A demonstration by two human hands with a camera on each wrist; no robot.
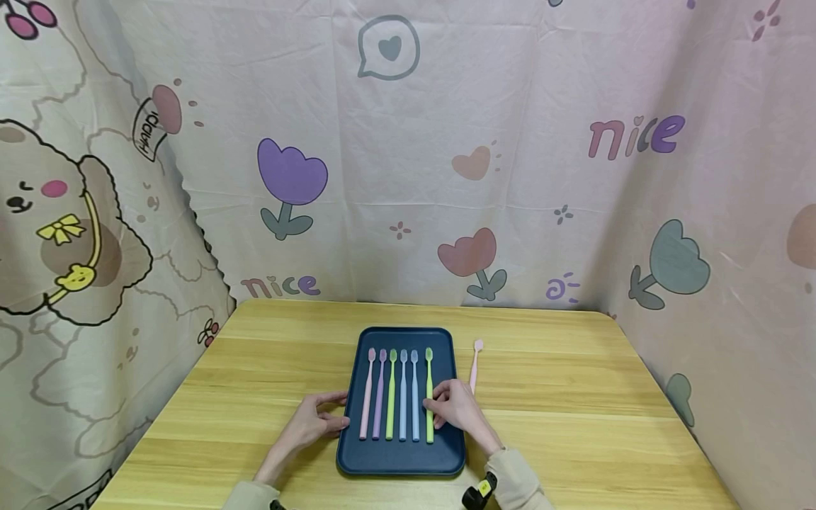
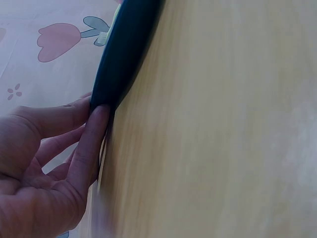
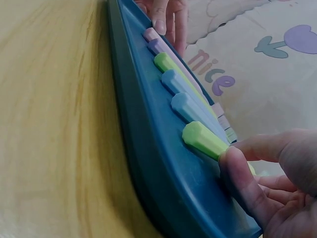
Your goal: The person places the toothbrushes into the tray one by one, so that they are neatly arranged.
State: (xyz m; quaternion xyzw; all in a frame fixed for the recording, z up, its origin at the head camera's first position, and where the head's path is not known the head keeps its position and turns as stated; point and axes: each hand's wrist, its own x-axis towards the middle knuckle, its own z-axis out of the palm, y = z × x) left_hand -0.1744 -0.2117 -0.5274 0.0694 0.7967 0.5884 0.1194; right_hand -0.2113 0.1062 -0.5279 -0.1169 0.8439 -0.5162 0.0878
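On a dark blue tray, several toothbrushes lie side by side, bristle heads toward the far end. From the left come a pink toothbrush, a purple one, a green one, then two blue ones. At the right of the row is a yellow-green toothbrush, set slightly apart. My right hand pinches its handle between thumb and forefinger, the handle end showing in the right wrist view. With thumb and fingertips, my left hand holds the tray's left edge.
Another pink toothbrush lies on the wooden table, right of the tray and partly hidden behind my right hand. A printed curtain hangs behind the table and along both sides.
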